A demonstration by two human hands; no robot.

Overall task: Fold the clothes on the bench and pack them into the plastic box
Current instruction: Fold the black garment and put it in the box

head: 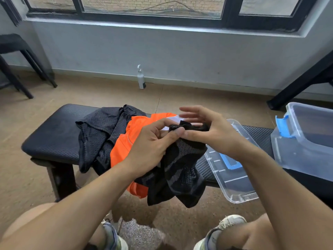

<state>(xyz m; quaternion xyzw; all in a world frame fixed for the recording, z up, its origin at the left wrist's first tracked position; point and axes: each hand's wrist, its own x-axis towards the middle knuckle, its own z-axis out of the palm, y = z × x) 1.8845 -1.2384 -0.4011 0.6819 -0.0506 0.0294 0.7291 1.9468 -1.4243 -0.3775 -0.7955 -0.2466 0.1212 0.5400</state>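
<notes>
The left hand (pixel 153 139) pinches the black knit garment's (pixel 180 170) top edge, lifting it above the surface (pixel 54 134) to hang straight; the right hand (pixel 207 130), fingers spread, supports it. The plastic box (pixel 306 139) waits right of the garment.

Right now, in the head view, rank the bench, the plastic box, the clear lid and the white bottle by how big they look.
1. Bench.
2. Plastic box, cut off at the frame edge.
3. Clear lid, possibly comparable to the box.
4. White bottle, smallest, though farthest away.
</notes>
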